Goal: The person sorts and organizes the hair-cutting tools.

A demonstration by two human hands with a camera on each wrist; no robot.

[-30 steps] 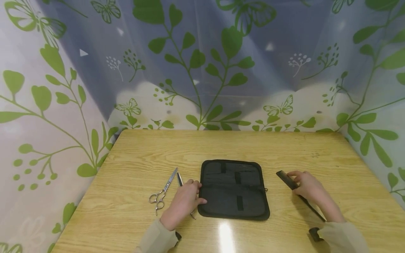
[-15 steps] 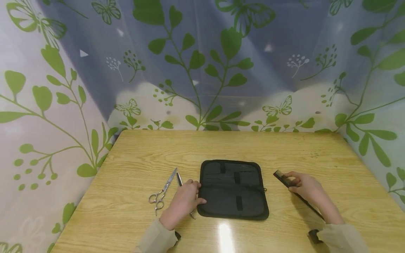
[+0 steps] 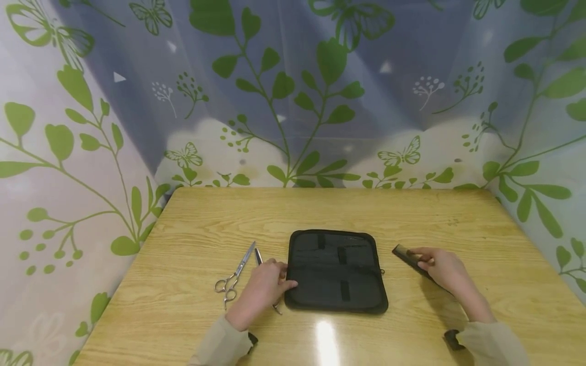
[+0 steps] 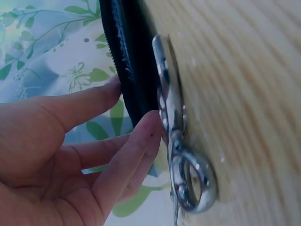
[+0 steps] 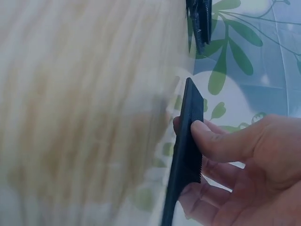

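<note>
A black zip case (image 3: 336,272) lies unfolded on the table, showing elastic loops inside. My left hand (image 3: 261,290) holds its left edge, thumb on one side and fingers on the other in the left wrist view. Beside that hand is a pair of silver scissors (image 3: 237,274). A second pair of scissors (image 4: 174,113) lies right by the fingertips, largely covered by the hand in the head view. To the right of the case, my right hand (image 3: 448,269) pinches a dark comb (image 5: 186,146) between thumb and fingers. The comb is tilted and looks raised off the table.
The wooden table (image 3: 206,213) reaches a curtain (image 3: 293,101) printed with leaves and butterflies, which stands behind and on both sides. A zip pull (image 3: 382,272) sticks out from the case's right edge.
My right hand has moved slightly left with the comb, toward the case. My left hand keeps its hold on the case's edge; the scissors lie as before.
</note>
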